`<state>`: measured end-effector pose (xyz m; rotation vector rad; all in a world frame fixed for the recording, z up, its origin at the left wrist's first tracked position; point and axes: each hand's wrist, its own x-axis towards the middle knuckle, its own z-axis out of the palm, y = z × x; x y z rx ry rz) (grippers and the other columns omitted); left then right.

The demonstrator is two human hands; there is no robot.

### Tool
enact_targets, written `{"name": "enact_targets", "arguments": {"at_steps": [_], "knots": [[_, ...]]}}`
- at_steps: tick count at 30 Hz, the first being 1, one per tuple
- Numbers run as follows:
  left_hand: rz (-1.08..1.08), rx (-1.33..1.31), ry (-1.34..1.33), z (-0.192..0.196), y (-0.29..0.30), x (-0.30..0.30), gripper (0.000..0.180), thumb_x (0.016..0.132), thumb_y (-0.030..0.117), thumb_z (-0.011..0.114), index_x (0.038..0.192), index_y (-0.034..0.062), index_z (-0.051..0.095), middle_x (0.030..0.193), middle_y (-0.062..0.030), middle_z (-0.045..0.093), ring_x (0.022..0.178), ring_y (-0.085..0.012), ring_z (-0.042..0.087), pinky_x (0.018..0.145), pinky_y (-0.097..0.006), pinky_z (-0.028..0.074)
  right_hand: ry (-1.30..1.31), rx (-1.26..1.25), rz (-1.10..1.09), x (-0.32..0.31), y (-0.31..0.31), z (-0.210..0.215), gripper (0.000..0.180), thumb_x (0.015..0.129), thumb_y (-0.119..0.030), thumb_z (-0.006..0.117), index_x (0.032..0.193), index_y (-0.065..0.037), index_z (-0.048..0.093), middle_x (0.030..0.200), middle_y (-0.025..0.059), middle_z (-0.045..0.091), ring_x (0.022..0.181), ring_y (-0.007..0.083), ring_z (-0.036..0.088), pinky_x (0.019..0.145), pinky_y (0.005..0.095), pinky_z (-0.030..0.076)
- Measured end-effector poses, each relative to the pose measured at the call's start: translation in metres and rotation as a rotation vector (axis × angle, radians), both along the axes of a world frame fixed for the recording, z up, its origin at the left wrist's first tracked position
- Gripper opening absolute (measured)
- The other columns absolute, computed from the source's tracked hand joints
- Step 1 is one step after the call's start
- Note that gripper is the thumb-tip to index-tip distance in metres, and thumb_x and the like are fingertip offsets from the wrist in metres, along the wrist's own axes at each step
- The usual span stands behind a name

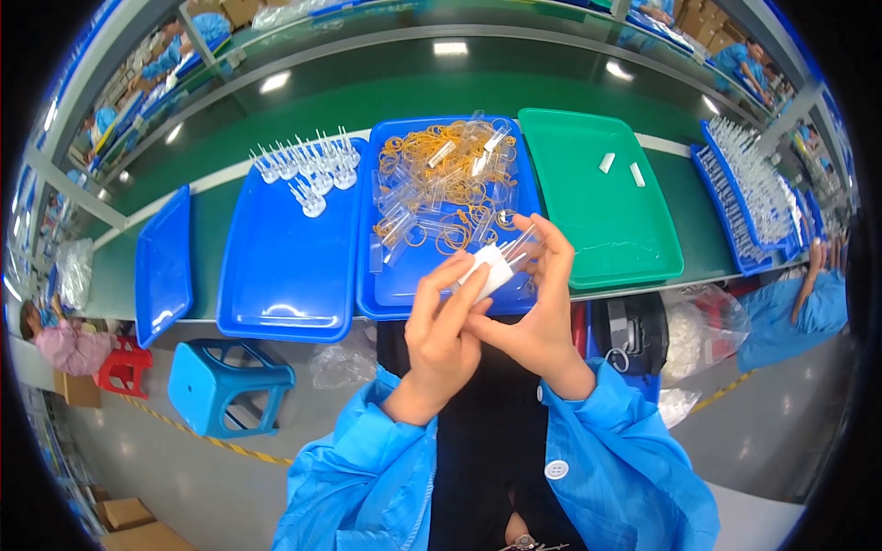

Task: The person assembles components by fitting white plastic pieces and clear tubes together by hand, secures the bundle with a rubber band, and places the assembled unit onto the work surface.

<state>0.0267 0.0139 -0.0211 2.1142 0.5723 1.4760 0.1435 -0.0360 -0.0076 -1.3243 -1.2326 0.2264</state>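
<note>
In front of my chest, above the near edge of the middle blue tray (404, 298), my two hands meet. My left hand (436, 344) is closed around a small white plastic part (494, 270) with several thin pale rods sticking out of it. A clear tube (524, 241) is pinched between the fingertips and thumb side of my right hand (544, 326), at the rod ends. Whether the tube touches the rods is too small to tell. Orange rubber bands (423, 151) and loose clear tubes (400, 197) lie heaped in the tray beyond my hands.
Several white pieces with upright pins (312, 165) stand in a blue tray (285, 285) to the left. Two white blocks (607, 163) lie in the green tray (606, 239). Stacked trays of pinned parts (749, 188) are far right, near a co-worker (795, 312). A blue stool (216, 386) stands below.
</note>
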Motion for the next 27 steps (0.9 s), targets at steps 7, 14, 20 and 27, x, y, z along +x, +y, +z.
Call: {"name": "enact_targets", "arguments": {"at_steps": [7,14,20,27], "knots": [[0.049,0.058,-0.114,-0.002,-0.018,-0.005,0.047,0.068,-0.01,0.075,0.112,-0.0037,0.062,0.107,-0.02,0.061,0.102,-0.0348,0.063,0.084,-0.038,0.055,-0.171,0.071,-0.153,-0.019,-0.014,0.0,0.085,0.06,-0.016,0.083,0.13,0.001,0.039,0.132,0.0196,0.044,0.106,0.0307,0.055,0.092,0.0411,0.043],[0.082,0.137,-0.081,-0.004,-0.022,-0.011,0.057,0.072,-0.003,0.077,0.124,-0.0025,0.054,0.117,-0.0186,0.056,0.106,-0.0279,0.059,0.079,-0.035,0.059,-0.352,0.172,-0.239,-0.021,-0.018,0.014,0.076,0.056,-0.015,0.082,0.123,0.002,0.051,0.128,0.0193,0.047,0.118,0.0357,0.048,0.098,0.0426,0.042],[0.086,0.079,-0.142,-0.004,-0.008,-0.003,0.058,0.07,-0.003,0.079,0.122,-0.0033,0.055,0.115,-0.0191,0.059,0.104,-0.0303,0.062,0.081,-0.035,0.057,-0.441,0.214,-0.316,-0.018,-0.003,0.008,0.064,0.056,-0.014,0.081,0.114,0.001,0.059,0.118,0.0147,0.053,0.112,0.0335,0.05,0.094,0.042,0.043],[0.144,-0.084,-0.14,-0.009,0.016,-0.011,0.049,0.07,-0.006,0.077,0.115,-0.004,0.059,0.109,-0.0214,0.061,0.106,-0.0357,0.062,0.081,-0.038,0.056,-0.372,0.073,-0.141,-0.003,0.029,0.01,0.06,0.061,-0.025,0.082,0.112,-0.001,0.061,0.116,0.0118,0.056,0.111,0.0323,0.05,0.094,0.0425,0.039]]}}
